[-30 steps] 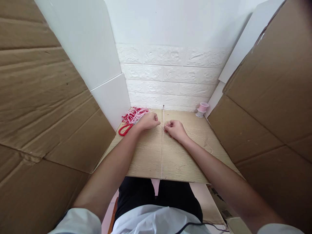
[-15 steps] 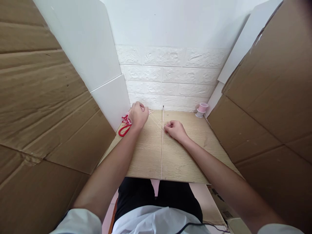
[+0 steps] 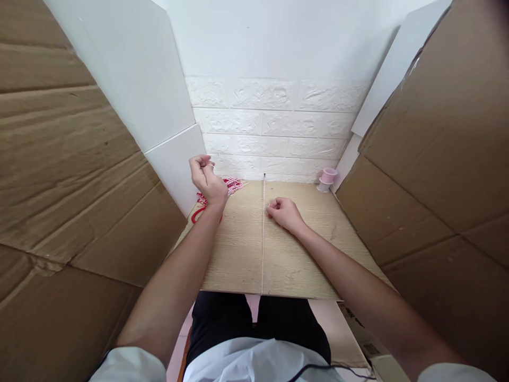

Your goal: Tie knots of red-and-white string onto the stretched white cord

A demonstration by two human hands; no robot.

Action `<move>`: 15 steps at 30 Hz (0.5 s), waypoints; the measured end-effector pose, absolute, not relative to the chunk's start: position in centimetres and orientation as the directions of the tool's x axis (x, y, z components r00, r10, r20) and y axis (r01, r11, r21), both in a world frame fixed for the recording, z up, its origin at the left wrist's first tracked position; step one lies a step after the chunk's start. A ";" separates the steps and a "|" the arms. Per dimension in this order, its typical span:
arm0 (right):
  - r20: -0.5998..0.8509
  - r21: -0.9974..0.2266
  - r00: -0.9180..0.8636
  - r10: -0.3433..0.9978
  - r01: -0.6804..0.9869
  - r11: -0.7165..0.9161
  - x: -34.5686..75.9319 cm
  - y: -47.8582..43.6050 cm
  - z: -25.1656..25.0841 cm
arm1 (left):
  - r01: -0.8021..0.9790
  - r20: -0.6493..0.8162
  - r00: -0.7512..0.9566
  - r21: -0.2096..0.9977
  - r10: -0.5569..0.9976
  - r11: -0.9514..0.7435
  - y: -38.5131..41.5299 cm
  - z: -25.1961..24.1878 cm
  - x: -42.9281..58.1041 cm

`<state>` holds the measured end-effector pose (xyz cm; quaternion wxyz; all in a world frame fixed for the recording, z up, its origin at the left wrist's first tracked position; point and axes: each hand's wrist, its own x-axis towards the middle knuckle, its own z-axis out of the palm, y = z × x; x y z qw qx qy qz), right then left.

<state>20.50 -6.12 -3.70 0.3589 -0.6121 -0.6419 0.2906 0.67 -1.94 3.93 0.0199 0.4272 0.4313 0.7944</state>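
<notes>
A pale cord (image 3: 263, 244) runs taut from a small dark hook (image 3: 264, 175) at the table's back, over the near edge toward my lap. Just right of the cord, my right hand (image 3: 284, 213) pinches a thin pale thread. Fine loops of this thread (image 3: 256, 207) lie across and left of the cord. My left hand (image 3: 207, 179) is raised at the far left with its fingers curled, and a bit of thread shows at them. Below its wrist lie red and white strings (image 3: 234, 184) and a red-handled tool (image 3: 196, 215), partly hidden by my forearm.
A pink spool (image 3: 329, 175) rests on a white spool (image 3: 323, 187) at the back right corner. Cardboard panels (image 3: 417, 159) and white boards flank the wooden table (image 3: 302, 260). A white brick-patterned wall (image 3: 278, 122) closes the back.
My left hand has moved left and up from above the strings, uncovering more of them. The thread loops have become fainter and lower. My right hand stays almost in place beside the cord.
</notes>
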 end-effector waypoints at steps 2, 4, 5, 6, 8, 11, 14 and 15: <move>0.105 -0.812 0.013 0.994 0.579 0.079 20.4 -6.2 -3.6 | 0.286 0.678 -0.579 0.689 0.452 -0.666 -2.4 4.0 1.0; 0.105 -0.811 0.012 0.994 0.580 0.079 20.4 -6.2 -3.5 | 0.240 0.678 -0.535 0.694 0.504 -0.679 -2.9 4.0 1.3; 0.103 -0.810 0.010 0.995 0.580 0.078 20.4 -6.2 -3.5 | 0.216 0.673 -0.517 0.701 0.529 -0.680 -3.1 4.0 1.5; 0.100 -0.811 0.007 0.995 0.580 0.078 20.4 -6.2 -3.5 | 0.193 0.665 -0.500 0.710 0.555 -0.677 -3.3 4.0 1.6; 0.096 -0.812 0.001 0.995 0.578 0.077 20.4 -6.1 -3.5 | 0.156 0.651 -0.465 0.727 0.600 -0.668 -3.6 4.0 1.9; 0.099 -0.809 -0.008 0.995 0.581 0.086 20.4 -6.0 -3.6 | 0.161 0.634 -0.426 0.755 0.646 -0.636 -3.8 3.9 2.0; 0.106 -0.801 -0.017 0.994 0.591 0.095 20.5 -6.0 -3.7 | 0.179 0.610 -0.392 0.785 0.689 -0.593 -3.5 3.9 2.0; 0.107 -0.799 -0.018 0.994 0.593 0.097 20.6 -5.9 -3.8 | 0.167 0.595 -0.371 0.798 0.713 -0.579 -3.4 4.0 1.9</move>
